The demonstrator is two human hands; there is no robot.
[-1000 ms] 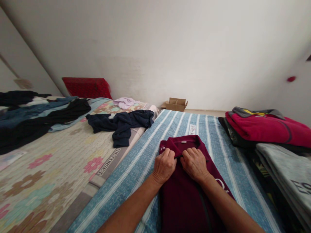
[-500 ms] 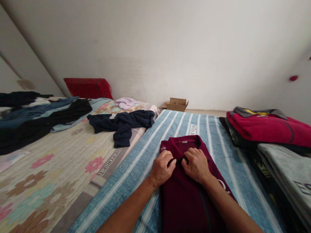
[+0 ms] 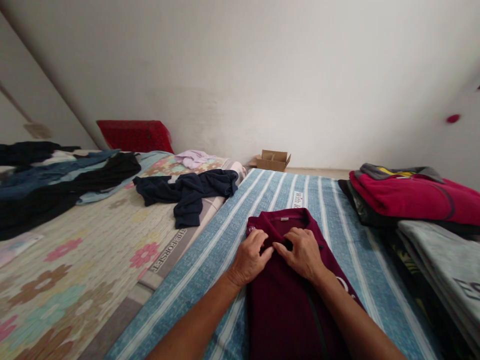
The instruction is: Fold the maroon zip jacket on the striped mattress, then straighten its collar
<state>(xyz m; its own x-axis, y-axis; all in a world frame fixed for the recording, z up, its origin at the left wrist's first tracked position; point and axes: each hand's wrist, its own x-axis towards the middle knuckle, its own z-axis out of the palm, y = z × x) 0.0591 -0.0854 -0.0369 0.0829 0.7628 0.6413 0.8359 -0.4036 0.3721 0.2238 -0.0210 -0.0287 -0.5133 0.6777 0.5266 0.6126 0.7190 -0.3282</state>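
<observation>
head view, forward-down over striped sheet [image 3: 219, 232] toward wall [image 3: 240, 75]

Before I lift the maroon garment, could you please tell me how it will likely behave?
The maroon garment will probably be floppy, since it appears to be soft cloth. It may unfold if raised by the collar alone, as it looks folded narrow. Rolling seems unlikely, because it lies flat on the striped bedsheet.
</observation>
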